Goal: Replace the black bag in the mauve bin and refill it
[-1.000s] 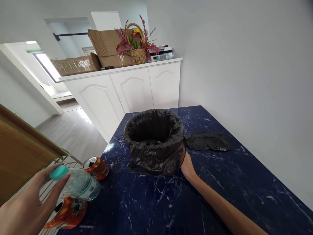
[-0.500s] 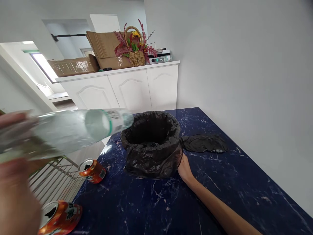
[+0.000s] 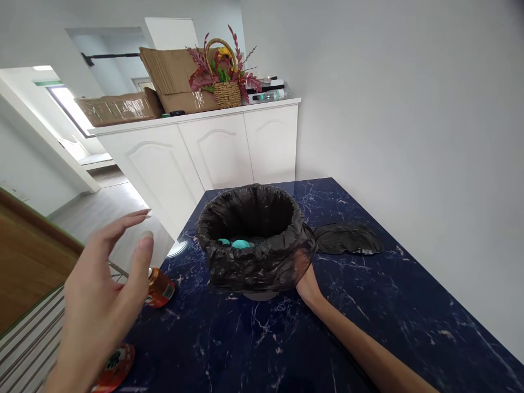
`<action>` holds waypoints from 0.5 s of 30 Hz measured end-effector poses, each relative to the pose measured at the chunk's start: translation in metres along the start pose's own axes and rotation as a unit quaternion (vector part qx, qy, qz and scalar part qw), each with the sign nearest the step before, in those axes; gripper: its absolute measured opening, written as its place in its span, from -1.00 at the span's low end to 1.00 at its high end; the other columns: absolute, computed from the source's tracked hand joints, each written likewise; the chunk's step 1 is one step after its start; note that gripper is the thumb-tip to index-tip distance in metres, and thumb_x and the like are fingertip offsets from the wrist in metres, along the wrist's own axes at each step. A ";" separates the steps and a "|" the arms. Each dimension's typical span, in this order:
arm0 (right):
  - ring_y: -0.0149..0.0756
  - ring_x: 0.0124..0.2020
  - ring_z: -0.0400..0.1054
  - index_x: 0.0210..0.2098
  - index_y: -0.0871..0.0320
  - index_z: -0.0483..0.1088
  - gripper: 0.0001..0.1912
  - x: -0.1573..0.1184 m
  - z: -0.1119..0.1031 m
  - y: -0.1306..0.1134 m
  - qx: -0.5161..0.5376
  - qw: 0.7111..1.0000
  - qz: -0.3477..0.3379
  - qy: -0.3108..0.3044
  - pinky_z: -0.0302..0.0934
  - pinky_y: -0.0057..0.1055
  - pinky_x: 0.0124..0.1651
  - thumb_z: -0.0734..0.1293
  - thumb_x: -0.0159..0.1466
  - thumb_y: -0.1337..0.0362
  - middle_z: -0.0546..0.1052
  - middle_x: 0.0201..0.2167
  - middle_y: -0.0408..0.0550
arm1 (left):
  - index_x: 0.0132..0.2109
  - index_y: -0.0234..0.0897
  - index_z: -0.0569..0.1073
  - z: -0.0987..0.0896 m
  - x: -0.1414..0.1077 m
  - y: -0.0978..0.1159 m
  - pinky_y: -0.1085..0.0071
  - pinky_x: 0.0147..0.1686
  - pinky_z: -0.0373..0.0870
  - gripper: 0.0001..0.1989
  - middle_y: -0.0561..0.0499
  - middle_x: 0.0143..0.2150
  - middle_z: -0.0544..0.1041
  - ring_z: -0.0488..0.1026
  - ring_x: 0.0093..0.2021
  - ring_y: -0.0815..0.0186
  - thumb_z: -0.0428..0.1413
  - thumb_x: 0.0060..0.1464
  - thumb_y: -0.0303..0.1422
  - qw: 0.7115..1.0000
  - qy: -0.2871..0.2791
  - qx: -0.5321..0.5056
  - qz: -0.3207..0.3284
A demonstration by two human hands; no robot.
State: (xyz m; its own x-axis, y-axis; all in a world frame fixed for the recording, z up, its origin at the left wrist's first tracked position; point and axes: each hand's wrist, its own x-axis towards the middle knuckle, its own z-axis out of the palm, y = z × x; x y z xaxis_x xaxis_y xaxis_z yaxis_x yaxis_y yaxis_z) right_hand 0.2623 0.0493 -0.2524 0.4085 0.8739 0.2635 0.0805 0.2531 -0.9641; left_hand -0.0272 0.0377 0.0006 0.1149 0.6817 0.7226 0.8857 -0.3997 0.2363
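Note:
A trash bin [image 3: 260, 296] lined with a black plastic bag [image 3: 249, 270] stands on the dark blue marbled table, tilted slightly, with a sliver of its base visible below the bag. Two rounded teal things [image 3: 240, 244] show inside, against the near wall; the rest of the contents is hidden. My right hand [image 3: 305, 281] grips the bin's right side, its fingers covered by the bag's overhang. Out to the left, my left hand [image 3: 108, 278] is empty, thumb and fingers apart. It partly covers an orange drink can [image 3: 160, 286] and a second, nearer can [image 3: 118, 365].
A folded black plastic bag [image 3: 347, 238] lies right of the bin. A metal rack [image 3: 36, 327] and a brown wooden surface [image 3: 33, 256] are at left. Behind, a white cabinet [image 3: 221, 147] carries cardboard boxes [image 3: 118, 109], a flower basket [image 3: 227, 94] and a plastic bottle [image 3: 274, 95].
The clear bottle has left my left hand and teal things now show in the bin. That hand has opened. The bin has tilted slightly; my right hand stays at its side.

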 end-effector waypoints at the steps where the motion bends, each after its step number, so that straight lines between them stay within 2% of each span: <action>1: 0.13 0.30 0.46 0.19 0.06 0.60 -0.34 -0.001 0.000 0.001 -0.001 1.000 0.004 -0.001 0.46 -0.05 0.26 0.17 0.50 -0.25 0.66 0.13 0.15 | 0.35 -0.06 0.41 0.000 -0.002 -0.016 -0.11 0.11 0.61 -0.49 -0.10 0.32 0.56 0.53 0.28 -0.16 0.01 0.39 0.01 0.999 -0.011 0.039 -0.018; 2: 0.14 0.31 0.45 0.19 0.05 0.60 -0.35 -0.001 -0.001 0.001 -0.001 1.000 0.007 -0.002 0.46 -0.03 0.27 0.17 0.50 -0.25 0.66 0.13 0.15 | 0.33 -0.14 0.43 0.002 -0.004 -0.032 -0.16 0.16 0.56 -0.43 -0.17 0.32 0.55 0.52 0.27 -0.21 0.00 0.36 0.05 0.996 -0.038 0.075 -0.019; 4: 0.15 0.31 0.45 0.21 0.04 0.59 -0.37 -0.003 -0.001 0.001 -0.002 1.000 0.009 -0.005 0.45 -0.01 0.28 0.19 0.50 -0.23 0.66 0.13 0.14 | 0.31 -0.35 0.43 0.010 -0.013 -0.063 -0.25 0.33 0.36 -0.30 -0.36 0.34 0.50 0.42 0.35 -0.31 -0.10 0.33 0.09 0.986 -0.088 0.143 0.021; 6: 0.13 0.27 0.48 0.21 0.04 0.58 -0.38 -0.003 -0.001 0.000 -0.001 1.000 0.010 -0.006 0.45 -0.02 0.27 0.19 0.51 -0.22 0.66 0.14 0.14 | 0.35 -0.49 0.37 0.019 -0.026 -0.090 -0.27 0.38 0.27 -0.21 -0.50 0.34 0.46 0.35 0.40 -0.37 -0.16 0.33 0.09 0.968 -0.142 0.206 0.030; 8: 0.10 0.22 0.53 0.20 0.05 0.59 -0.38 -0.003 -0.001 -0.001 0.001 1.000 0.009 -0.005 0.46 -0.05 0.25 0.17 0.51 -0.23 0.66 0.15 0.13 | 0.37 -0.48 0.35 0.027 -0.039 -0.112 -0.30 0.40 0.22 -0.21 -0.52 0.33 0.47 0.33 0.43 -0.40 -0.18 0.35 0.09 0.956 -0.176 0.235 0.025; 11: 0.09 0.18 0.55 0.19 0.04 0.59 -0.35 -0.003 -0.001 -0.001 0.002 1.000 0.006 0.001 0.49 -0.07 0.21 0.15 0.51 -0.25 0.66 0.14 0.13 | 0.38 -0.40 0.36 0.034 -0.051 -0.131 -0.36 0.37 0.22 -0.24 -0.54 0.33 0.48 0.34 0.42 -0.45 -0.19 0.37 0.09 0.947 -0.200 0.253 0.016; 13: 0.11 0.17 0.55 0.17 0.04 0.60 -0.34 -0.003 -0.001 -0.001 0.000 1.000 0.005 0.008 0.50 -0.06 0.20 0.16 0.50 -0.28 0.68 0.11 0.14 | 0.37 -0.48 0.37 0.038 -0.053 -0.136 -0.36 0.31 0.28 -0.22 -0.61 0.32 0.48 0.38 0.38 -0.49 -0.21 0.37 0.07 0.938 -0.226 0.264 0.017; 15: 0.13 0.14 0.57 0.15 0.05 0.62 -0.33 -0.003 -0.001 0.001 -0.003 1.000 0.006 0.012 0.50 -0.04 0.18 0.18 0.48 -0.29 0.69 0.07 0.15 | 0.37 -0.55 0.37 0.040 -0.052 -0.138 -0.29 0.19 0.40 -0.20 -0.64 0.30 0.47 0.50 0.26 -0.48 -0.23 0.37 0.04 0.929 -0.264 0.260 0.011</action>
State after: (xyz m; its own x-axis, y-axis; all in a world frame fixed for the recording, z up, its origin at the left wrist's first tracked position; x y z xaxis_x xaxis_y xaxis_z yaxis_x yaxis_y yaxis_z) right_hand 0.2621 0.0463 -0.2538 0.4312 0.8665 0.2515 0.0809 0.2405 -0.9673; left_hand -0.1375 0.0814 -0.0957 0.2181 0.9374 0.2715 0.9623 -0.1602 -0.2199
